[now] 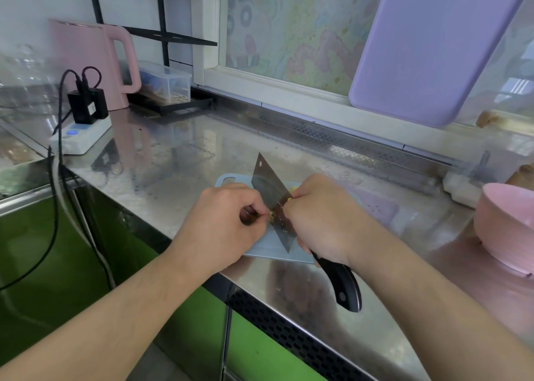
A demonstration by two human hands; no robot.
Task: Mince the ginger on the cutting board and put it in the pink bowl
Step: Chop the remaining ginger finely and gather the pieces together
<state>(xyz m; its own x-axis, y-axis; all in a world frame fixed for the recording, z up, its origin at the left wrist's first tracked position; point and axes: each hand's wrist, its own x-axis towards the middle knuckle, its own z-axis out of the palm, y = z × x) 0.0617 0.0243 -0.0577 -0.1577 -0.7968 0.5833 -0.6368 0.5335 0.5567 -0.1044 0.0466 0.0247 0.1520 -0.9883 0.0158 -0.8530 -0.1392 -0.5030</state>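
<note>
- The right hand [320, 219] is wrapped tight around the knife [273, 204] where the black handle meets the blade. The handle end sticks out toward the person; choking up like this probably gives more control for fine chopping.
- The left hand [228, 221] has its fingers curled in, thumb and fingertips pinching a small yellowish bit of ginger [271, 214] right against the flat of the blade. It could be picking off a piece stuck to the steel or steadying it for a cut; I cannot tell which.
- The blade stands tilted on the pale blue cutting board [265, 249], which sits close to the front edge of the steel counter [173, 155], within easy reach.
- More yellow ginger [292, 191] peeks out behind the blade beside the right hand's knuckles. Most of it is hidden, so how finely it is chopped is unclear.
- The pink bowl [505, 224] waits on the counter well to the right, apart from the board, so the ginger must be carried across.
- Farther back, a power strip [81, 138] and a pink kettle [92, 60] stand at the left, and a purple board [427, 48] leans against the window.
</note>
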